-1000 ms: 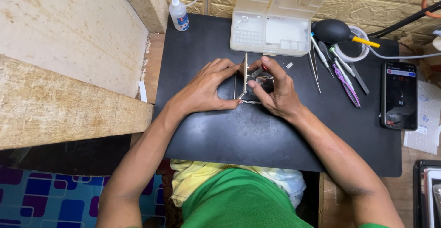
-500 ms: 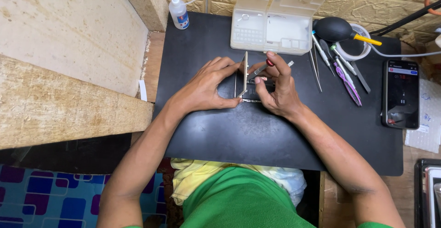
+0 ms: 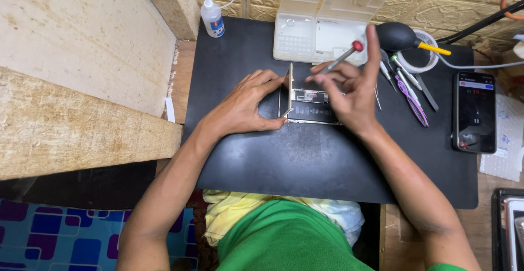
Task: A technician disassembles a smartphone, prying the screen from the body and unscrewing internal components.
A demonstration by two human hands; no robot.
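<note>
An opened smartphone (image 3: 309, 109) lies on the black mat (image 3: 305, 156), its insides showing and its screen panel (image 3: 290, 88) standing up on edge at the left side. My left hand (image 3: 246, 103) rests on the mat and holds that raised panel with fingers and thumb. My right hand (image 3: 350, 91) grips a slim screwdriver (image 3: 339, 60) with a red cap, its tip pointing down into the phone's upper part, index finger stretched up.
A clear plastic parts organiser (image 3: 322, 25) stands open at the back. Tweezers and small tools (image 3: 406, 82), a black dust blower (image 3: 401, 36), a second phone (image 3: 474, 111) with a lit screen lie at right. A small white bottle (image 3: 211, 18) stands back left.
My right hand has lifted and turned, so the red-capped screwdriver now stands out above the phone with my index finger raised. My left hand stays on the screen panel.
</note>
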